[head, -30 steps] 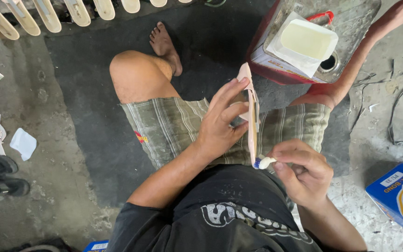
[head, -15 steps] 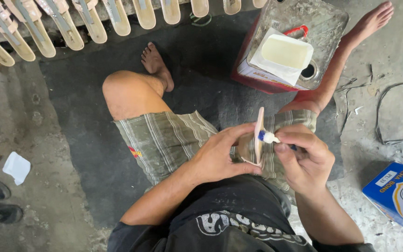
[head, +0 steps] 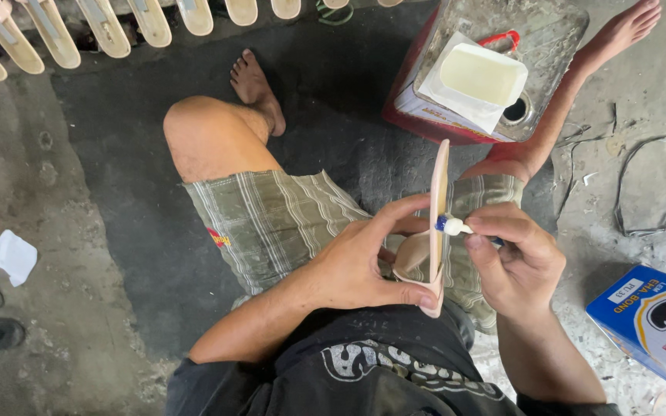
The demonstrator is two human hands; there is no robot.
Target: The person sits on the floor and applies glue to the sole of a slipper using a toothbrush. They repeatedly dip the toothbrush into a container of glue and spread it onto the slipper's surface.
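You sit on the dark floor mat [head: 117, 231] with a pale shoe sole [head: 435, 223] standing on edge over your lap, and everything here is placed from that sole. Your left hand [head: 356, 262] is closed around its lower end: the thumb lies along the bottom edge, the fingers wrap the curved strap part on the left face. Your right hand [head: 514, 262], just to the right of the sole, is pinched shut on a small brush [head: 456, 226], whose whitish tip with a blue collar touches the sole's right edge about halfway up.

The sole looks thin, light and somewhat flexible, so it would likely bend if you pressed hard near the free upper end. A grip low down, close to where the brush works, should keep it steady; where the coating looks wet, the face is probably tacky and slippery, so the dry edges and strap side seem the safer places to hold.

Beyond the sole's upper end stands a red metal can [head: 418, 108] with a white tray of pale liquid [head: 481, 75] resting on top. To the far right of the sole lies a blue box [head: 649, 316]. Well to its upper left, a row of similar pale soles [head: 102, 23] leans at the mat's edge.
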